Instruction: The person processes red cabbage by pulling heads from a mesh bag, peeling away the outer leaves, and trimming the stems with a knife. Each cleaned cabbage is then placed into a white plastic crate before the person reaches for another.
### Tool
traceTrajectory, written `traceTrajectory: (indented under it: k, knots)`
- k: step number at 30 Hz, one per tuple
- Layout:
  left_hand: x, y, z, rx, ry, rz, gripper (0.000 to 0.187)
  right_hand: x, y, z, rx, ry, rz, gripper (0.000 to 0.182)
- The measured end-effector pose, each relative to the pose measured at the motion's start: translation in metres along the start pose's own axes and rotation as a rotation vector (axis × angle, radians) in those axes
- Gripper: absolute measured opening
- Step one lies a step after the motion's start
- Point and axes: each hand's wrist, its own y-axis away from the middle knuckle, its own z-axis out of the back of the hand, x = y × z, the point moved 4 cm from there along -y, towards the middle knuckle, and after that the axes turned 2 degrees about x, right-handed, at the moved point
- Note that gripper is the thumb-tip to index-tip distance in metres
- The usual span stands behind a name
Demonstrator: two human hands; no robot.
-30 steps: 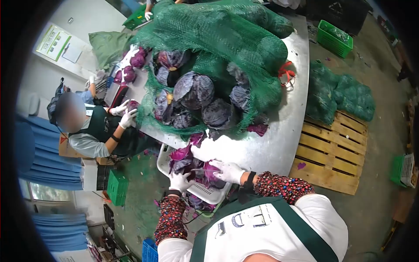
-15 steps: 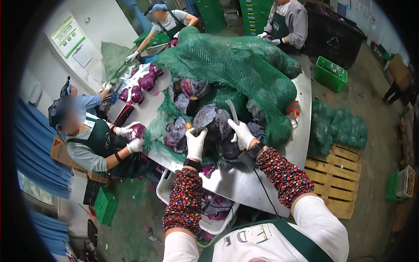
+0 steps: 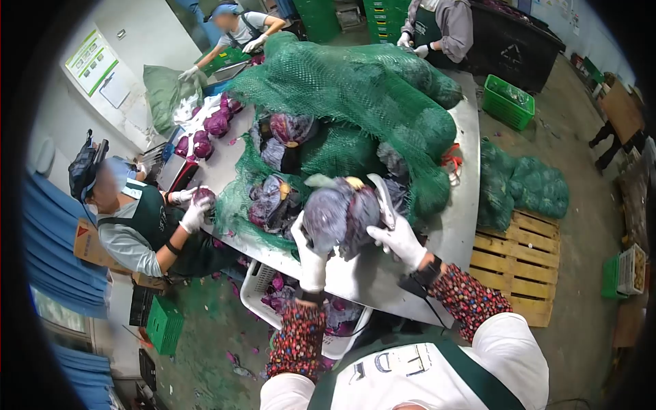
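Between my gloved hands is a purple cabbage (image 3: pixel 329 217) with dull, loose outer leaves, its pale stem end turned away from me. My left hand (image 3: pixel 311 258) grips it from the left and below. In my right hand (image 3: pixel 403 244) is a knife (image 3: pixel 383 199), its blade pointing up along the cabbage's right side; the handle is mostly hidden by the glove. More untrimmed purple cabbages (image 3: pixel 290 130) spill from a green mesh sack (image 3: pixel 321 78) just beyond.
Full mesh sacks cover much of the metal table (image 3: pixel 466 147). A white basket (image 3: pixel 251 295) with purple leaves stands below the near edge. Co-workers stand around the left and far sides; one holds a cabbage (image 3: pixel 203 196). A wooden pallet (image 3: pixel 516 263) lies at the right.
The cabbage has come up from the pile towards me and turned, with my left hand now around its lower left side. The knife has moved slightly right and down.
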Motion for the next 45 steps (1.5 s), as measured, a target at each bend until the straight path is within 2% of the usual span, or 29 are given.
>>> traceTrajectory:
  k: [2,6,7,8,9,10,12,13,14,16,17,18,19,20,22,23,24,26,28,30,32,33,35,36,38,40,42,43,45]
  knots:
    - [0.015,0.034,-0.002,0.071,-0.246,-0.255,0.08,-0.029,0.045,0.016,-0.022,-0.048,-0.156,0.066]
    - [0.035,0.094,-0.033,0.221,-0.458,-0.209,0.078,-0.069,0.115,0.041,0.006,-0.131,-0.31,0.062]
    - [0.061,0.102,-0.046,0.283,-0.267,-0.174,0.076,-0.099,0.123,0.056,0.02,-0.071,-0.341,0.054]
    - [0.051,0.105,-0.056,0.346,-0.392,-0.257,0.076,-0.123,0.128,0.069,0.036,-0.011,-0.375,0.047]
    - [0.04,0.109,-0.066,0.401,-0.51,-0.349,0.076,-0.118,0.135,0.072,0.014,-0.177,-0.385,0.03]
    - [0.034,0.107,-0.075,0.433,-0.563,-0.38,0.077,-0.114,0.137,0.077,0.0,-0.137,-0.387,0.027]
    - [0.032,0.099,-0.086,0.462,-0.531,-0.133,0.078,-0.108,0.143,0.084,-0.014,-0.024,-0.36,0.042]
    - [0.008,0.096,-0.095,0.362,-0.679,-0.39,0.072,-0.096,0.137,0.085,-0.026,0.193,-0.252,0.06]
    - [0.005,0.094,-0.1,0.387,-0.755,-0.296,0.077,-0.088,0.135,0.089,-0.011,0.339,-0.356,0.077]
    - [0.011,0.091,-0.106,0.419,-0.745,-0.156,0.086,-0.051,0.129,0.07,-0.106,0.491,0.262,0.087]
    - [0.013,0.089,-0.11,0.434,-0.738,-0.114,0.09,-0.043,0.13,0.066,-0.015,0.406,0.073,0.102]
    - [0.029,0.087,-0.116,0.452,-0.65,-0.193,0.095,-0.042,0.126,0.065,-0.018,0.646,0.178,0.097]
    - [0.045,0.086,-0.121,0.475,-0.563,-0.27,0.099,-0.036,0.122,0.059,-0.027,0.722,0.226,0.092]
    - [0.055,0.083,-0.127,0.559,-0.443,-0.172,0.101,-0.029,0.119,0.056,-0.041,0.801,0.273,0.087]
    - [0.065,0.079,-0.13,0.481,-0.432,-0.17,0.105,-0.029,0.111,0.059,-0.121,0.948,0.254,0.075]
    - [0.071,0.078,-0.131,0.48,-0.436,-0.168,0.105,-0.042,0.105,0.068,-0.154,0.98,0.325,0.07]
    - [0.073,0.076,-0.131,0.456,-0.483,-0.199,0.108,-0.03,0.106,0.067,-0.159,0.95,0.289,0.061]
    - [0.078,0.074,-0.129,0.431,-0.528,-0.226,0.11,-0.043,0.101,0.085,-0.277,0.906,0.435,0.048]
    - [0.074,0.077,-0.135,0.466,-0.775,-0.319,0.116,-0.038,0.097,0.108,-0.435,0.824,0.32,0.025]
    - [0.067,0.074,-0.136,0.441,-0.72,-0.353,0.114,-0.045,0.09,0.142,-0.631,1.024,0.157,0.018]
    - [0.052,0.075,-0.134,0.572,-0.853,-0.201,0.105,-0.047,0.086,0.168,-0.686,0.685,0.091,0.019]
    - [0.052,0.076,-0.131,0.66,-0.957,-0.166,0.093,-0.06,0.082,0.187,-0.699,0.708,0.038,0.018]
    - [0.057,0.087,-0.114,0.667,-0.981,-0.341,0.071,-0.089,0.079,0.213,-0.774,0.65,-0.107,0.022]
    - [0.051,0.092,-0.101,0.694,-0.927,-0.343,0.069,-0.094,0.083,0.213,-0.769,0.559,-0.175,0.023]
    - [0.066,0.111,-0.068,0.601,-0.733,-0.312,0.07,-0.122,0.088,0.207,-0.584,0.399,-0.335,0.027]
    - [0.067,0.129,-0.047,0.6,-0.706,-0.125,0.071,-0.125,0.094,0.192,-0.437,0.625,-0.402,0.057]
    - [0.059,0.136,-0.043,0.617,-0.815,-0.154,0.08,-0.094,0.103,0.165,-0.511,0.89,-0.369,0.057]
    - [0.056,0.138,-0.043,0.589,-0.816,-0.126,0.085,-0.088,0.106,0.156,-0.51,0.886,-0.385,0.057]
    - [0.057,0.136,-0.046,0.563,-0.856,-0.095,0.102,-0.048,0.116,0.138,-0.812,1.013,0.28,0.044]
